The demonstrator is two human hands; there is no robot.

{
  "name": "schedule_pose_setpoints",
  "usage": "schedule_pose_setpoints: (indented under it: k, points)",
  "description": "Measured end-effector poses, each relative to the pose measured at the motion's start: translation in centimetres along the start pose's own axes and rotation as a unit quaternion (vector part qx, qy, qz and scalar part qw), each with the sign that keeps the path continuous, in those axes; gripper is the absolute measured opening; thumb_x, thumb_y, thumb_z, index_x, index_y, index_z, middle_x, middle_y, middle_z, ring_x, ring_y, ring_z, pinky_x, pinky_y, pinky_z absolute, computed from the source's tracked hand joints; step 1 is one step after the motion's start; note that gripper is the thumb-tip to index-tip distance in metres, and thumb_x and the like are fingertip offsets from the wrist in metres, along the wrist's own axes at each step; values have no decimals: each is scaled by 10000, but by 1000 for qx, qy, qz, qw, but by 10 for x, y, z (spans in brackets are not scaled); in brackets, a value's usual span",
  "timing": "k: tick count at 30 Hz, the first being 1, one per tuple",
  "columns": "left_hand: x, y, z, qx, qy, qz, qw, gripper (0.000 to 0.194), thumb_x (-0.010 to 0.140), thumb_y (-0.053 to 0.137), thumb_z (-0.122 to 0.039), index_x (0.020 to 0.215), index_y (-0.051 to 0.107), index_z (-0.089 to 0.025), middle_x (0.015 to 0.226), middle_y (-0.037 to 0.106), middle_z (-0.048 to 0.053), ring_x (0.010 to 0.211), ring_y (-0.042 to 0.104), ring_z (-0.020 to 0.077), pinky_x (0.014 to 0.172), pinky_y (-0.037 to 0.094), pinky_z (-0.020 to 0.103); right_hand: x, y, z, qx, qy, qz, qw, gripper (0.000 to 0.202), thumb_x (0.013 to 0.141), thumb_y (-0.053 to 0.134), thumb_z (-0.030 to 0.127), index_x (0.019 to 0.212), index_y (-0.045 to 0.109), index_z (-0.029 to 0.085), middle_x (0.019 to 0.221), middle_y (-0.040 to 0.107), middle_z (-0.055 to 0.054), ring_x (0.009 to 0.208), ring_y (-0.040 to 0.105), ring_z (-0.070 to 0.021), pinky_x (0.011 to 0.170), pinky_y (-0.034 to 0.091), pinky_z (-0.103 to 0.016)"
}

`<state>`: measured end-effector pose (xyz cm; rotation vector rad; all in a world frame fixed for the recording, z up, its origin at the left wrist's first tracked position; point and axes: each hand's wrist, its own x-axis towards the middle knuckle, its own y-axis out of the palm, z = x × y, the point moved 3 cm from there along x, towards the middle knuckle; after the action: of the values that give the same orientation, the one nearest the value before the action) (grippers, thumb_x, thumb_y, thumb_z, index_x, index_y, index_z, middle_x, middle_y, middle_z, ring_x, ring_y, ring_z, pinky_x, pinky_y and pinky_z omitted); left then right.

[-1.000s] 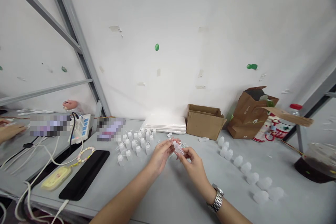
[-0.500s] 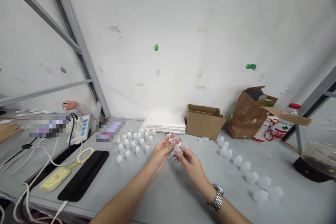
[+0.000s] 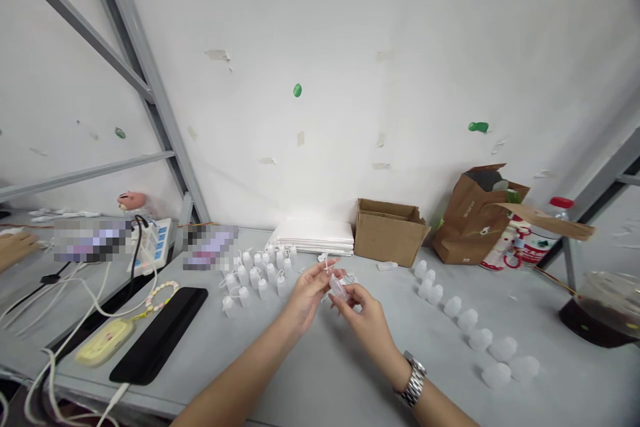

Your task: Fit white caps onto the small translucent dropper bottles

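Note:
In front of the wall, my two hands meet over the middle of the grey table. My right hand (image 3: 363, 312) is closed, with thumb and fingers pinching a small translucent plastic bottle (image 3: 339, 288), which is tilted. My left hand (image 3: 310, 292) is closed at the bottle's upper end, on a small white cap (image 3: 327, 263) with a thin strap; the fingers partly hide it. Left of my hands, several small white bottles (image 3: 263, 289) with looped caps stand upright in rows. A line of several translucent bottles or caps (image 3: 467, 319) runs along the right side.
Behind my hands lie a stack of white sheets (image 3: 315, 237) and an open cardboard box (image 3: 390, 233). A paper bag (image 3: 475, 220) and a dark-filled plastic bowl (image 3: 600, 313) are at right. Cables, a black pad (image 3: 160, 333) and another person's hand (image 3: 17, 248) are at left.
The bottle between my hands has turned slightly, and my right fingers have shifted their grip on it. Everything else stays in place.

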<state>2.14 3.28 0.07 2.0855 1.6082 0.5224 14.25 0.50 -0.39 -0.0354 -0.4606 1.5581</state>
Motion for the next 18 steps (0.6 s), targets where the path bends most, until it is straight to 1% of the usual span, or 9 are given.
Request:
schedule_pose_setpoints:
  k: [3,6,8,10,13,16,18]
  points:
    - [-2,4,0,19,-11,12,1000,353,736,632,-305,1061,625,-168,999,669,110,951,580,219,836,398,326,0,1,0,-3,2,2,1000,194,768,560,377,749,572,184,666,628,-21,593,545,-163,591,439,-268]
    - [-4,6,1,56,-14,16,998,339,736,623,-338,1022,649,-158,1087,644,127,1053,539,255,896,370,348,1,1,-2,3,-4,-13,1000,199,760,568,384,753,560,186,634,614,-12,570,531,-156,562,430,-256]
    - [-4,5,3,85,-7,0,996,344,706,654,-334,1004,660,-162,1089,647,115,1071,527,260,900,363,341,2,1,-4,1,-6,-29,1000,208,744,584,391,755,556,185,608,598,-1,546,519,-150,536,424,-248]
    - [-3,2,3,108,0,-21,994,383,669,692,-311,1024,655,-172,1037,670,96,1048,536,253,882,366,334,2,0,-6,-2,-3,-35,999,215,723,606,391,756,559,184,599,588,8,536,516,-148,523,423,-247]
    - [-2,-3,2,105,6,-41,994,462,659,704,-287,1102,615,-190,975,688,83,1002,556,234,848,377,322,4,2,-6,22,3,0,1000,237,730,605,388,841,595,178,666,620,-10,590,556,-164,584,457,-276]
    - [-1,-4,-1,73,4,-39,997,502,663,702,-277,1147,582,-217,1052,667,97,954,577,225,775,407,306,5,4,-4,85,12,54,995,298,791,532,407,972,602,181,784,660,-46,681,598,-187,663,485,-318]
    - [-1,-3,-2,60,1,-30,998,492,668,698,-268,1144,583,-217,1089,652,108,924,587,223,730,416,295,6,5,-3,115,16,71,991,312,811,501,423,981,609,184,830,669,-58,708,606,-193,670,495,-326]
